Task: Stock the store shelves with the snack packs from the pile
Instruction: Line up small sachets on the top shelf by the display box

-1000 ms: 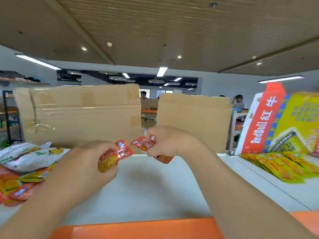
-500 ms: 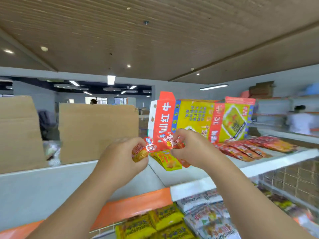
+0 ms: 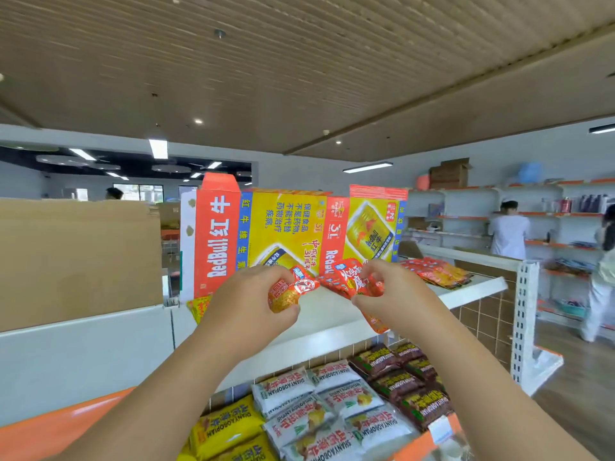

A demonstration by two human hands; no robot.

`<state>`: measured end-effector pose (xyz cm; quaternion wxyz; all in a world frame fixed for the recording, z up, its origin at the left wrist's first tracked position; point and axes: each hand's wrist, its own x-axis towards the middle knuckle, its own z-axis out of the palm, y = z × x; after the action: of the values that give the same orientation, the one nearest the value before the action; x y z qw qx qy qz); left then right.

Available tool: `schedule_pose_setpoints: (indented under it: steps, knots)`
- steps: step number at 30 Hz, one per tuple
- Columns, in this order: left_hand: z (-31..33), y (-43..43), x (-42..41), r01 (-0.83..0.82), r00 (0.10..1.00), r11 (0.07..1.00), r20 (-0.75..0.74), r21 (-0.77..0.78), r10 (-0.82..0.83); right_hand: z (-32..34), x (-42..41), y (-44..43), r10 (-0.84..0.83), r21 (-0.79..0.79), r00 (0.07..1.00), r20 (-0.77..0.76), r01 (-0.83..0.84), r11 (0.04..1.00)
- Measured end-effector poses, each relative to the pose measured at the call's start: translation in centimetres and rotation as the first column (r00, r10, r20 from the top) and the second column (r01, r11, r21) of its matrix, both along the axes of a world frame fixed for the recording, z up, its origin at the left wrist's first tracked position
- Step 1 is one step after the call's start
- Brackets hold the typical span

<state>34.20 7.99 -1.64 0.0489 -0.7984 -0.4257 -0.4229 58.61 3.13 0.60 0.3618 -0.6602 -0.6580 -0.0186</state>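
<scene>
One red-orange snack pack (image 3: pixel 289 291), crumpled, gripped in left hand (image 3: pixel 246 302). Several red snack packs (image 3: pixel 357 280) bunched in right hand (image 3: pixel 397 296), one dangling below. Both held above white top shelf (image 3: pixel 332 316). A row of red packs (image 3: pixel 437 271) lies flat at its right end.

Only the person's two arms show. The left forearm (image 3: pixel 186 377) and the right forearm (image 3: pixel 466 377) are bare all the way to the lower edge, with no fabric on them. The left hand (image 3: pixel 246 301) and the right hand (image 3: pixel 396 294) are bare too, with rounded knuckles.
</scene>
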Motion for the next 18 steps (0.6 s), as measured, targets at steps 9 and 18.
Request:
schedule_pose_setpoints:
  steps: [9, 18]
  knots:
    - [1.7, 7.1, 4.6, 0.063, 0.995, 0.998, -0.076, -0.011, -0.063, 0.8, 6.5, 4.7, -0.17, -0.016, 0.985, -0.017, 0.17, 0.985]
    - [2.6, 13.6, 10.7, 0.101, 0.971, 0.993, -0.213, -0.061, -0.112, 0.7, 9.5, 11.0, -0.2, -0.037, 0.979, 0.048, 0.201, 0.979]
